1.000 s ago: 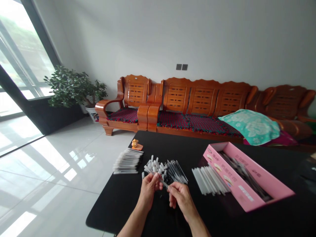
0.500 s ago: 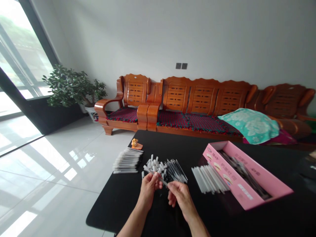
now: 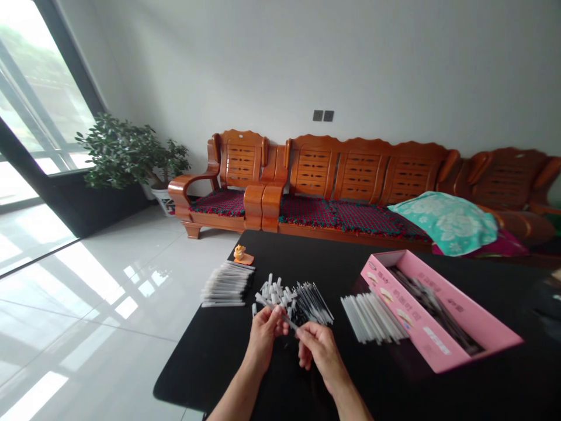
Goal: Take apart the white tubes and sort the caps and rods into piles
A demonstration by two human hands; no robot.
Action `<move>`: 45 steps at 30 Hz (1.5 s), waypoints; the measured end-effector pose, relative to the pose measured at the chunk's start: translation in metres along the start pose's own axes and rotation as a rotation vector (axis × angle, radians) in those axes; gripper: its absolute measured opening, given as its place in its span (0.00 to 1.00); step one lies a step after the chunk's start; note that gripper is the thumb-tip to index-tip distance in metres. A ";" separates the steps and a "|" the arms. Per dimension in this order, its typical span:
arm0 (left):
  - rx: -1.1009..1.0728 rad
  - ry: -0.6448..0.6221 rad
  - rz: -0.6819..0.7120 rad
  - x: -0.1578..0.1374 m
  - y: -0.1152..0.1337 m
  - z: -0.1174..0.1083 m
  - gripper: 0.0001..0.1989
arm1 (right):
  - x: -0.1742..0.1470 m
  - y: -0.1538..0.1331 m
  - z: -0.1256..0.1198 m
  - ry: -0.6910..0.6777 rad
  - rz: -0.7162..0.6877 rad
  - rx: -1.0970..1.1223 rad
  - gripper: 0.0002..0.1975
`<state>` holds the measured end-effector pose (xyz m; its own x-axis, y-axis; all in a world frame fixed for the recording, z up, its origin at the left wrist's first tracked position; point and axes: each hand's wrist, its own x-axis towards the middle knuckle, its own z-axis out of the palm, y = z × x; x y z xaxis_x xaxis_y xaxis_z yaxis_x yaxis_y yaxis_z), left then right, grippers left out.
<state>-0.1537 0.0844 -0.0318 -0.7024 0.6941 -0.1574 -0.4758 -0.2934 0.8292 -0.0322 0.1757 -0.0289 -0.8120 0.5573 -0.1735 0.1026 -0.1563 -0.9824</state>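
Between my two hands, just above the black table [image 3: 210,362], is a slim translucent pen barrel [image 3: 288,321]. My left hand [image 3: 266,328] pinches its left end with thumb and fingers. The right end lies in the pinch of my right hand [image 3: 316,344]. Right behind the hands is a heap of short white pen caps [image 3: 276,291]. Beside it lies a bundle of thin dark-tipped pen refills [image 3: 313,303]. Farther right, a row of frosted pen barrels [image 3: 372,317] leans near the pink box. At the table's left edge lies a stack of whitish pens [image 3: 228,285].
A long pink open box [image 3: 438,316] with dark sticks inside stands on the right. An orange figurine [image 3: 240,253] sits at the far left corner. Beyond the table is a wooden sofa [image 3: 313,169] with a turquoise cloth [image 3: 447,222]. A potted plant [image 3: 127,155] stands by the window.
Both hands keep the same pinch on the pen barrel, with barely any movement. The whole view has shifted very slightly.
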 end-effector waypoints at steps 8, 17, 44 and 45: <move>-0.005 0.007 0.001 0.000 0.000 0.000 0.19 | -0.001 -0.001 0.002 -0.032 0.086 0.031 0.31; -0.024 0.081 0.039 0.006 0.004 -0.009 0.19 | 0.000 0.006 -0.006 0.025 0.000 -0.032 0.22; 0.003 0.030 0.052 0.004 0.000 -0.006 0.17 | 0.002 -0.004 0.006 0.019 -0.122 -0.265 0.20; 0.003 0.036 0.056 0.004 0.000 -0.006 0.17 | 0.001 -0.004 0.005 0.017 -0.115 -0.259 0.20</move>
<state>-0.1600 0.0832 -0.0352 -0.7465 0.6527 -0.1293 -0.4335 -0.3296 0.8387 -0.0360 0.1729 -0.0253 -0.8173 0.5733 -0.0586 0.1556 0.1216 -0.9803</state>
